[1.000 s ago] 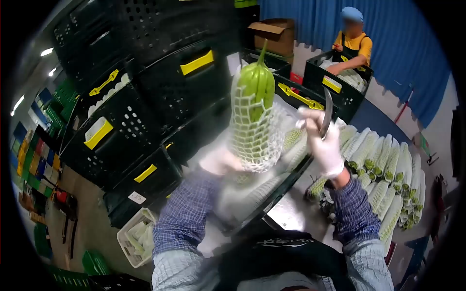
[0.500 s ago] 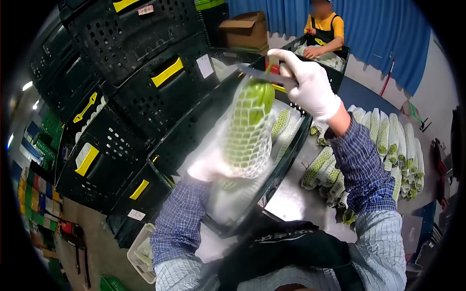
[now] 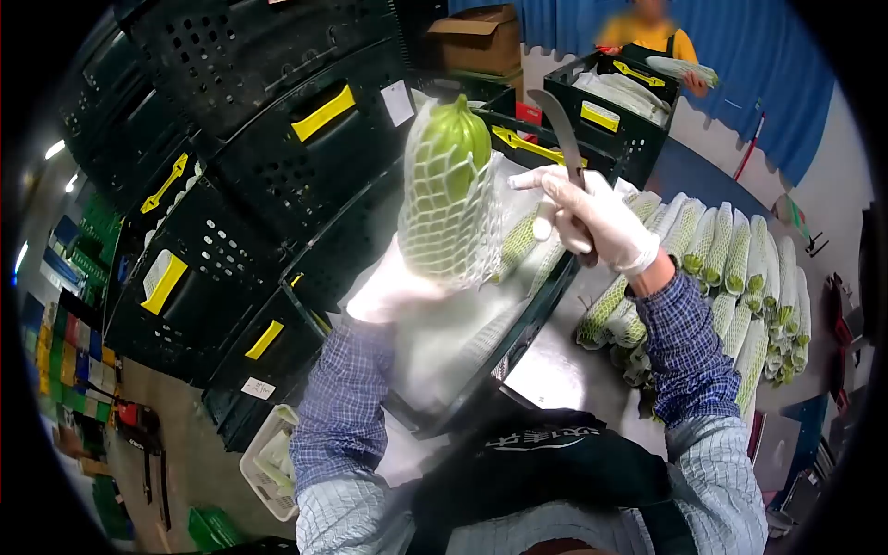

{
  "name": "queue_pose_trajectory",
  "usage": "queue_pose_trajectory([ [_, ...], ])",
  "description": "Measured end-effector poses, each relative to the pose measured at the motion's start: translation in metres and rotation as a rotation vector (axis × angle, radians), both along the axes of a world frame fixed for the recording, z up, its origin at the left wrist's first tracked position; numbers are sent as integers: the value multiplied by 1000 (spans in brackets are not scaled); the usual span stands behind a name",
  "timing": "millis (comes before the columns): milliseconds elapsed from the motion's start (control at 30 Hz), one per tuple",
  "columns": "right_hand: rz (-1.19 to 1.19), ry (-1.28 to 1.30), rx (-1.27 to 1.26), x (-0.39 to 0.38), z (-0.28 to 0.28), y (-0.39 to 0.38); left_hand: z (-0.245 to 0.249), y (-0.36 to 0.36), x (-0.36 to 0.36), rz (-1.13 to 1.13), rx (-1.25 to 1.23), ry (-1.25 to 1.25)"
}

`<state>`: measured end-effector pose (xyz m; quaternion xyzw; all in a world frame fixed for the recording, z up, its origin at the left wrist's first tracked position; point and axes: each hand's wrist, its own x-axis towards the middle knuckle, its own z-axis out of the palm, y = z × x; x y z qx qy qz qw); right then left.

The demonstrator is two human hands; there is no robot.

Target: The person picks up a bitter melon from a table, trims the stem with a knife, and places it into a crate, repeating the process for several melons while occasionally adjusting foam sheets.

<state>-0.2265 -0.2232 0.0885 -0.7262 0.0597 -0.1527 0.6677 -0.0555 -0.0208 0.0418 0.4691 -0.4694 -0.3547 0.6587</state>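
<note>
Netted gourd (image 3: 450, 194): green, ribbed, roughly upright over the open crate (image 3: 342, 254), its top bare above a white foam net (image 3: 430, 245)
Left hand (image 3: 393, 285): white-gloved, clasped around the lower end of the foam net, above the open crate
Right hand (image 3: 601, 222): white-gloved, above the open crate's right rim, curled around the handle of a knife, one finger stretched towards the gourd, apart from the left hand
Knife (image 3: 558, 120): blade up and curved, clear of the gourd, over the open crate's far right part
Inside the open crate: more sleeved gourds (image 3: 518, 245), partly hidden
Metal desk (image 3: 550, 370): right of the open crate, bearing a pile of netted produce (image 3: 735, 245)
Stacked crates (image 3: 240, 120): dark, left of and beyond the open crate, with yellow handles (image 3: 324, 113)
White basket (image 3: 250, 467): lower left of the open crate
Co-worker (image 3: 680, 42): beyond the open crate, behind a filled crate (image 3: 634, 139), one hand on a netted piece (image 3: 683, 69)
Cardboard box (image 3: 474, 44): beyond the open crate
Blue curtain (image 3: 777, 83): farthest beyond the open crate
</note>
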Motion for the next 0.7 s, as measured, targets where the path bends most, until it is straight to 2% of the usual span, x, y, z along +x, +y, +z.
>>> queue_pose_trajectory([
  [67, 111, -41, 164, 4, -3, 12, -7, 0, 8, -12, -50, 9],
  [233, 117, -157, 223, 7, 3, 19, -16, -13, 1, 497, -140, -449],
  [267, 52, -144, 238, 6, 4, 21, -17, -10, 5, 483, -174, -461],
  [333, 75, -171, 171, 4, 3, 16, -22, -10, 11, 699, -137, -785],
  [367, 39, -162, 189, 1, 2, 17, -35, -18, 20, 537, -260, -380],
  [400, 7, -155, 206, -1, 1, 19, -32, -13, 28, 807, -229, -938],
  [467, -106, -109, 214, -3, 0, 17, -31, -9, 28, 819, -243, -945],
  [567, -201, -224, 197, 2, -13, 0, -30, -9, 27, 862, -311, -966],
  [700, -23, -112, 256, 3, -25, -5, -26, -8, 34, 962, -390, -1235],
])
